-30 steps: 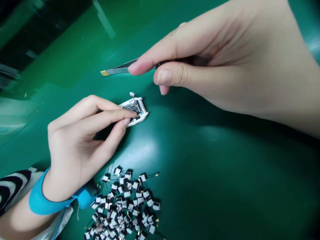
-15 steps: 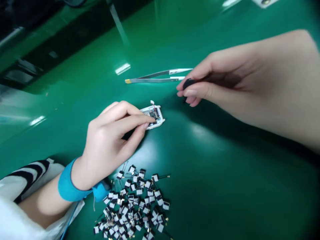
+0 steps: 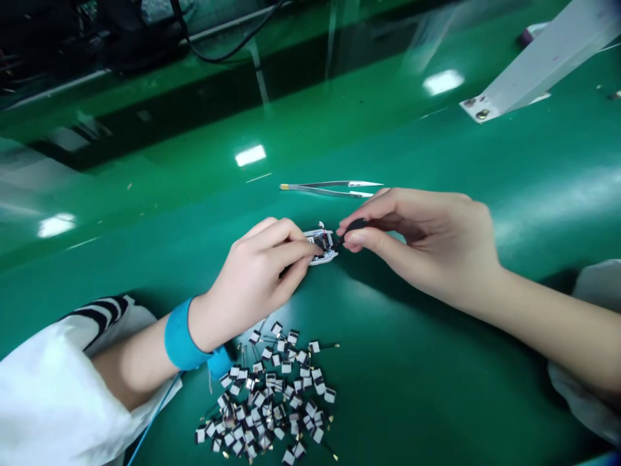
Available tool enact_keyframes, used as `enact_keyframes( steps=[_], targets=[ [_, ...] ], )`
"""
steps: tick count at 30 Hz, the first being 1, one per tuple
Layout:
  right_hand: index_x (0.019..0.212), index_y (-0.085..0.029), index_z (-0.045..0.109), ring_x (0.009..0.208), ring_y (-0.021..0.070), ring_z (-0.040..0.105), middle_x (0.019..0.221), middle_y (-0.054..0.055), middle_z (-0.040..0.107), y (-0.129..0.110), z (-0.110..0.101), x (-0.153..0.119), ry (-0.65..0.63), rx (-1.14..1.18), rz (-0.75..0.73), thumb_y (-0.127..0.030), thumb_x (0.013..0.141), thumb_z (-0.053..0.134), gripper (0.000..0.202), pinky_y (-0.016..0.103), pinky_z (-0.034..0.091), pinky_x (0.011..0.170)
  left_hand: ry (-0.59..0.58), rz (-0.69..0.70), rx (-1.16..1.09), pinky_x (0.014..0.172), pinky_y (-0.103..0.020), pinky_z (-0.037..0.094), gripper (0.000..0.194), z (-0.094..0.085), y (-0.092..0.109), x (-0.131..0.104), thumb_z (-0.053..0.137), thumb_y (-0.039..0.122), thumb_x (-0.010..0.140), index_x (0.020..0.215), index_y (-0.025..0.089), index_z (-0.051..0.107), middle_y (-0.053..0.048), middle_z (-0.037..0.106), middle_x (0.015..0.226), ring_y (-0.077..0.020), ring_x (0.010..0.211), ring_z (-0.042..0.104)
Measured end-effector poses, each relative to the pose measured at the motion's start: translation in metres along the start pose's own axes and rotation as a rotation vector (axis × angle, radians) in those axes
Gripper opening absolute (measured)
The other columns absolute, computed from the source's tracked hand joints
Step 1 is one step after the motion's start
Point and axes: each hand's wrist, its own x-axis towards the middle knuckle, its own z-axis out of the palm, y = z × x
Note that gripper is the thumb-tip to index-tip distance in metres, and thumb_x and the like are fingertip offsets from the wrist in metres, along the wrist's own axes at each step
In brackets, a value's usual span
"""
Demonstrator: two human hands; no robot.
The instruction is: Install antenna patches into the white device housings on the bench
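Note:
My left hand (image 3: 269,265) grips the left part of a small white device housing (image 3: 331,257) that lies on the green table. An exposed circuit board and a short red wire with a white connector show in the housing; the fingers cover the rest. Between thumb and fingers of my right hand (image 3: 431,243) is a small black rounded piece (image 3: 358,224). Its thin dark end points down at the housing's right edge; whether it touches cannot be made out. Just beyond my right fingertips lie grey tweezers (image 3: 317,189) with white tips and a yellow end.
Nearer to me, a heap of small black-and-white parts with thin leads (image 3: 272,395) is spread below my left wrist. A blue wrist strap (image 3: 182,336) with a cord is on that wrist. A white bolted post (image 3: 528,65) stands far right. A black cable (image 3: 228,58) hangs far left.
My right hand has brought the black piece down and left to the housing's right edge. My left hand keeps its hold. The camera view has shifted, showing more of the post and cable.

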Motion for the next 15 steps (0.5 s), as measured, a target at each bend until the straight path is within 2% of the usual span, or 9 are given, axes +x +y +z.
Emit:
enact_keyframes(
  steps=[8,15],
  targets=[
    [0.072,-0.016,0.056,0.063,0.0069,0.058,0.069,0.000,0.062,0.0037,0.0053,-0.0022,0.015,-0.136,-0.171,-0.016,0.075,0.056,0.003,0.016,0.047,0.055,-0.004,-0.002,0.009,0.065,-0.024,0.041,0.013,0.0006,-0.0005,-0.0003,0.048,0.015,0.080,0.082,0.017,0.060,-0.002,0.057,0.079,-0.0115,0.070,0.048],
    [0.073,-0.016,0.051,0.063,0.0079,0.056,0.068,0.002,0.060,0.0047,0.0079,-0.0052,-0.002,-0.224,-0.263,-0.014,0.076,0.053,0.004,0.018,0.045,0.053,-0.002,0.014,0.010,0.065,-0.024,0.040,0.014,0.0028,-0.0035,-0.0016,0.047,0.014,0.080,0.084,0.018,0.060,-0.002,0.057,0.079,-0.0115,0.072,0.048]
  ],
)
